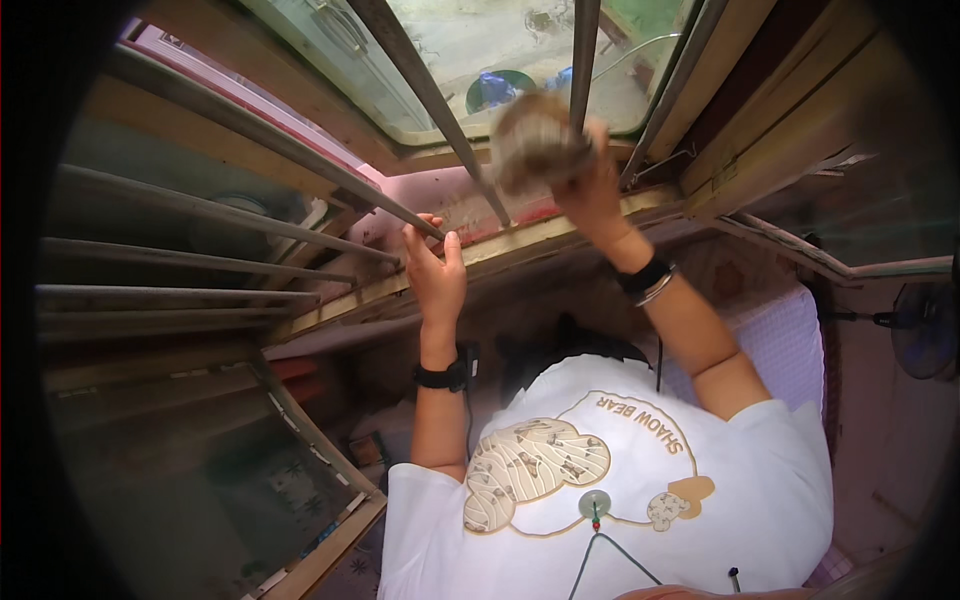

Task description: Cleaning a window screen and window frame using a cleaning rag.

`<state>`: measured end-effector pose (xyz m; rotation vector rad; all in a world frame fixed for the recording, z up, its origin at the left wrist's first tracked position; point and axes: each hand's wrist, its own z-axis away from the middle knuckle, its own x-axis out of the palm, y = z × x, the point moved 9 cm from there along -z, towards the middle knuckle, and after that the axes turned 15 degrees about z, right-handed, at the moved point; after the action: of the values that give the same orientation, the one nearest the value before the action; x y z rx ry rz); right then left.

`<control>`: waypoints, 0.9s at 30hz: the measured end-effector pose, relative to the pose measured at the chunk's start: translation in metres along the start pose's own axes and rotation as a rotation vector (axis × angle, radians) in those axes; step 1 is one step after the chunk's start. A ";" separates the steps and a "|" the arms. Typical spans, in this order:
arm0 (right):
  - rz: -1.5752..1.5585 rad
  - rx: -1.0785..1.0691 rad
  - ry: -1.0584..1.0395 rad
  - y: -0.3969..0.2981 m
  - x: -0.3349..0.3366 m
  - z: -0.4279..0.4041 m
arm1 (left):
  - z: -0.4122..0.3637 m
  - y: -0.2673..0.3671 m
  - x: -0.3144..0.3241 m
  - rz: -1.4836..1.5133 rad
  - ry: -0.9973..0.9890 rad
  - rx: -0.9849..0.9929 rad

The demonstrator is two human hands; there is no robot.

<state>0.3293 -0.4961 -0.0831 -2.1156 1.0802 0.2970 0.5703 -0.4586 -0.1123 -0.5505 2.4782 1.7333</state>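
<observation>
My right hand [596, 199] grips a brush [529, 142], which is motion-blurred, with pale, dirty bristles. It is held up against the metal bars of a window, close to an upright bar [585, 60]. My left hand [436, 281] holds the lower end of another metal window bar [330, 176], thumb on one side and fingers on the other. Below both hands runs the worn wooden sill [547, 229] of the frame. Beyond the bars, the pink outer ledge [442, 187] shows red stained patches.
Several more bars [217, 206] slant off to the left. Window sashes stand swung inward at the lower left [322, 544] and the right [795, 244]. A bed or cushion with a lilac cover [780, 337] lies to my right, near a fan [926, 330]. Outside is a green tub [517, 82].
</observation>
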 end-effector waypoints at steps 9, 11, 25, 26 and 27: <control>0.167 0.073 -0.433 0.034 -0.004 0.079 | 0.010 -0.024 -0.007 0.037 -0.017 0.025; -0.223 0.230 -0.570 0.031 -0.033 0.060 | 0.014 -0.017 -0.006 0.088 -0.047 -0.033; 0.628 -0.786 0.844 -0.214 -0.281 -0.266 | 0.004 -0.022 -0.008 0.194 -0.128 -0.018; 0.623 -0.777 0.832 -0.206 -0.267 -0.247 | 0.004 -0.021 -0.012 0.175 -0.148 -0.034; 0.411 -0.699 0.702 -0.180 -0.249 -0.230 | 0.003 -0.024 -0.016 0.163 -0.143 -0.046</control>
<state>0.2873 -0.4368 0.2938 -2.6813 2.0681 0.1221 0.5926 -0.4589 -0.1310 -0.2231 2.4500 1.8188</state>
